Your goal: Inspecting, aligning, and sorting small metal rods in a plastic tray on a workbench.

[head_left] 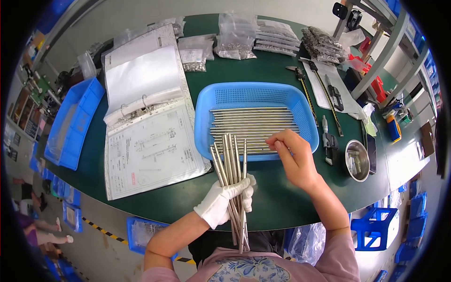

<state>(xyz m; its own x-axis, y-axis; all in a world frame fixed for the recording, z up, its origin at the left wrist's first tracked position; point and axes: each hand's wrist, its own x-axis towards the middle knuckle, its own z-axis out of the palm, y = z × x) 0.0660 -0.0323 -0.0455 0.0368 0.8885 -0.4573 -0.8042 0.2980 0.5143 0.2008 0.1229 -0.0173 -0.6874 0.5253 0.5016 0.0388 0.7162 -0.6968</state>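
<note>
My left hand (221, 199), in a white glove, is wrapped around a bundle of thin metal rods (229, 162). The rods stand at a slant, their upper ends fanned out over the near rim of a blue plastic basket (204, 141) and their lower ends close to my shirt. Inside the basket more metal rods (253, 121) lie side by side, running left to right. My bare right hand (297, 157) is over the basket's near right side, thumb and fingers curled together near the rods. Whatever is between those fingertips, if anything, is too small to make out.
Left of the basket lies an open ring binder (150, 150) with a drawing. Bags of small parts (235, 44) line the back. Calipers (305, 89), a micrometer (329, 141) and a steel bowl (357, 160) sit at right. A blue bin (75, 123) stands far left.
</note>
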